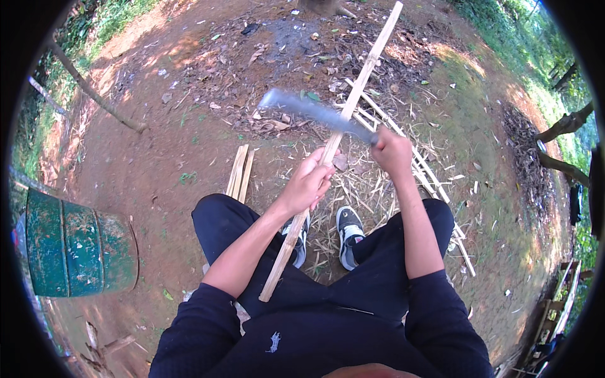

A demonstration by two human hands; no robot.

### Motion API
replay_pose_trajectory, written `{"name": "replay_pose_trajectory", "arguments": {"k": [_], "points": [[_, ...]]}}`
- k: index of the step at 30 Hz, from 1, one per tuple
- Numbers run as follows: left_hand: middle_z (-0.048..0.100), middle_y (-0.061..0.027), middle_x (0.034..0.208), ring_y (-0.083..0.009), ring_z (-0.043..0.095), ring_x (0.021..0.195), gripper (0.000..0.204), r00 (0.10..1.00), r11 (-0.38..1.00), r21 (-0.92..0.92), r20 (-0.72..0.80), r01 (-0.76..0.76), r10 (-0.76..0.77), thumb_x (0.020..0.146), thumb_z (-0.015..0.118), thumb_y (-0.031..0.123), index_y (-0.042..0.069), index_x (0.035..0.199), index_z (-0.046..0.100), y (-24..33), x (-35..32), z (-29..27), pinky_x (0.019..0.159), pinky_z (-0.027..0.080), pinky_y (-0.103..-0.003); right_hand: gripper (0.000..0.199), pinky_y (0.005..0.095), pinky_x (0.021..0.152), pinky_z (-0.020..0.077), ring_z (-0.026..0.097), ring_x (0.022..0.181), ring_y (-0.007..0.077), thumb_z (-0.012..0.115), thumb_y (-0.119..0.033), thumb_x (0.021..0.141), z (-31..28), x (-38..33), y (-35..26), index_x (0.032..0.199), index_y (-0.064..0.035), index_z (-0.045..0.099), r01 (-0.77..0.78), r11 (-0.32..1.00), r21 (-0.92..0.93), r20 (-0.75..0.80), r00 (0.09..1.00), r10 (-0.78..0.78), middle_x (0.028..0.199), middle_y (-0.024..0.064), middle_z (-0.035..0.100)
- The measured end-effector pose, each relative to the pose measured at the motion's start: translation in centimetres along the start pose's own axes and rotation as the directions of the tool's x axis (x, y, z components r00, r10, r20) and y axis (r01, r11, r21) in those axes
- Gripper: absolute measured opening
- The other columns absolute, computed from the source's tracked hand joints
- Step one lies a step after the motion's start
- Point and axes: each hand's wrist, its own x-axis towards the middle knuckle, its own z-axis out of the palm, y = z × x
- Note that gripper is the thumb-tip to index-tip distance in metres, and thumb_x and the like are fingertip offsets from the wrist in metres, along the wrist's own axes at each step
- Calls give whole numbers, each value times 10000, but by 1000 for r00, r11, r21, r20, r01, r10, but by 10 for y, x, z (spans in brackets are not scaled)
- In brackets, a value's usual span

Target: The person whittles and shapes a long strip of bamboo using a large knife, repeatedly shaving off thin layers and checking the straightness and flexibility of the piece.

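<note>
A long pale wooden strip (368, 66) slants from my lap up toward the far right. My left hand (307, 183) is closed around its lower middle. In my right hand (392, 153) is the handle of a machete (309, 110), whose blade is smeared by motion and points left. The blade crosses the strip above my left hand; whether it touches the wood I cannot tell. Thin split strips (428, 173) lie on the ground beyond my right hand. A few short wooden pieces (241, 170) rest beside my left knee.
Wood shavings (324, 246) are scattered around my shoes (348, 230). A green metal drum (79, 246) lies at the left. Dry leaves (271, 126) cover the dirt ahead, below a tree trunk (324, 6). Thin trunks (94, 91) lean at the left, and branches (564, 123) reach in from the right.
</note>
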Motion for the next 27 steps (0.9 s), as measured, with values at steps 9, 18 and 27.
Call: {"name": "replay_pose_trajectory", "arguments": {"k": [9,18,27], "points": [[401,8,815,-21,300,406,361,997,955,-284,22,83,-80,1096,312,263,12,1334,417,-9,2,-12,302,309,-182,153,442,501,499,641,517,307,689,-194,787,-11,-3,-19,726,-92,593,-51,999,-18,112,992,53,575,115,624],[389,26,808,-14,294,423,403,989,987,-98,77,130,-123,1096,345,319,16,1354,408,5,-1,-6,320,306,-182,153,453,510,516,650,515,304,628,-189,867,0,4,30,759,-80,617,-345,917,-199,50,931,361,587,117,640],[391,32,789,-6,297,408,400,980,977,-123,123,174,-159,1091,368,312,11,1346,433,24,-8,-18,308,312,-172,147,439,562,523,665,601,325,630,-131,810,3,-6,53,694,-62,572,-351,931,-104,-62,936,346,622,151,623]]}}
